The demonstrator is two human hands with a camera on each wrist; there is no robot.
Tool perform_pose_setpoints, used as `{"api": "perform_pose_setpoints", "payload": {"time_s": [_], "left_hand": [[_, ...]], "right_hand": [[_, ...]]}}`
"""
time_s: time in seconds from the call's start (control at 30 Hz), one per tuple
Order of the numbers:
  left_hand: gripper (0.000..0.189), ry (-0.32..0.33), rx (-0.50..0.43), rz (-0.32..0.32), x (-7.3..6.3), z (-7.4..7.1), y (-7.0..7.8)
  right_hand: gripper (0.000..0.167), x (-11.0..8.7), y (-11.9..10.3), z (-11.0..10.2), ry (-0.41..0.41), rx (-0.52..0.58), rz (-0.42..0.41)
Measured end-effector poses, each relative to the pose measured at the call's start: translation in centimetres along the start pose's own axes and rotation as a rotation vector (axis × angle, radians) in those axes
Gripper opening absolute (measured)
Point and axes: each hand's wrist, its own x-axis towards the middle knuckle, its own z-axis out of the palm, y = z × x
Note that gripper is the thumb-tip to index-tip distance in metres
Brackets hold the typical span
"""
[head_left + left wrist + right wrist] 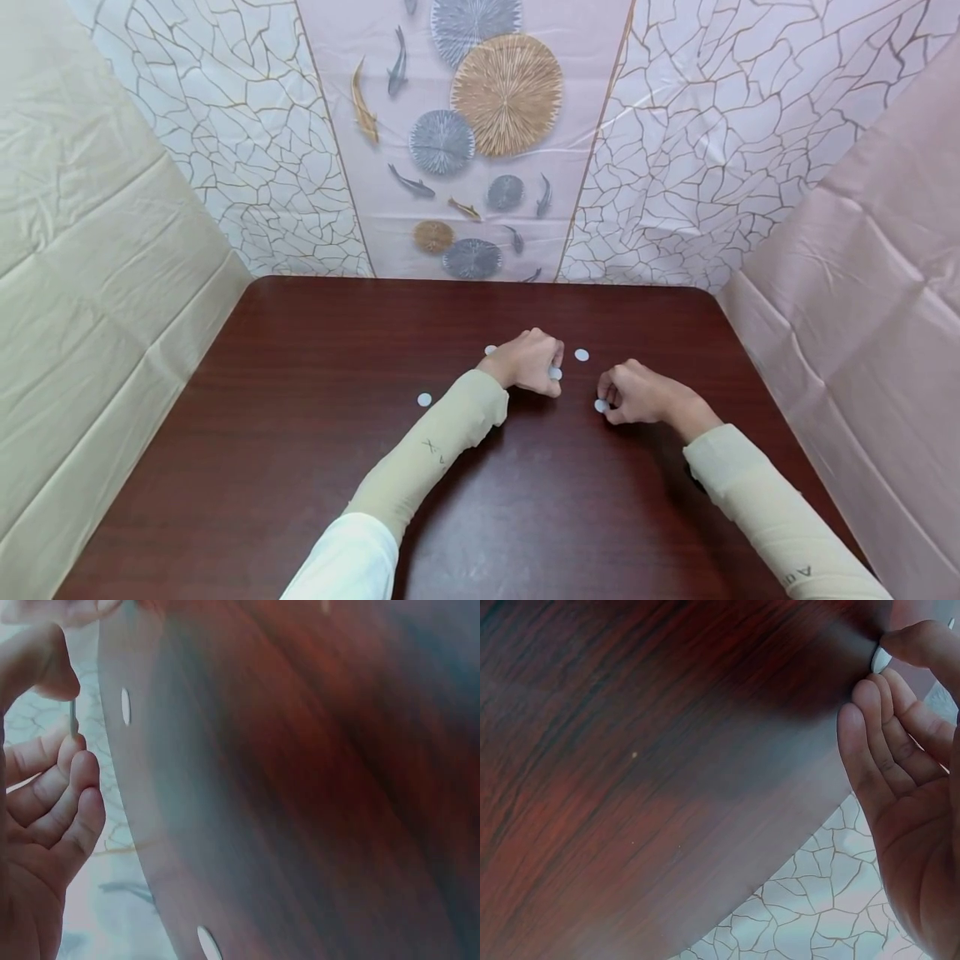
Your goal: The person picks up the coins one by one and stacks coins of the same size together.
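Note:
Between its thumb and fingertips my left hand [527, 362] pinches a thin white disc [555, 373]. In the left wrist view that disc [73, 718] appears edge-on, with the other fingers curled loosely below it. My right hand [637, 394] pinches a second white disc [601, 406] at the tabletop, to the right of the left hand. The right wrist view has this disc [881, 659] between the thumb and fingertips. On the table past the two hands lies another white disc [582, 355].
Beside the left wrist a white disc [491, 350] lies partly covered. One more disc [424, 400] is on the dark wooden table [300, 467], left of the left forearm. Patterned cloth [465, 167] hangs behind the table, and plain cloth [112, 275] lines both sides.

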Motion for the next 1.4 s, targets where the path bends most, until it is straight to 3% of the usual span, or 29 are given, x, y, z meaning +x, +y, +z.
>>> {"api": "perform_pose_setpoints", "payload": {"time_s": [0.33,0.73,1.17,1.4], "left_hand": [[0.019,0.086,0.085,-0.006,0.5,1.8,2.7],[0.025,0.095,0.035,-0.046,1.4,4.6,5.0],[0.033,0.113,0.044,-0.077,2.3,6.0,6.2],[0.029,0.095,0.055,-0.089,2.4,6.0,6.4]], "right_hand": [[0.013,-0.3,0.4,0.2,0.031,0.026,-0.023],[0.016,-0.3,0.5,0.4,0.065,0.004,-0.060],[0.020,-0.4,1.0,0.5,0.101,0.016,-0.127],[0.019,-0.4,0.8,0.5,0.071,0.055,-0.075]]}}
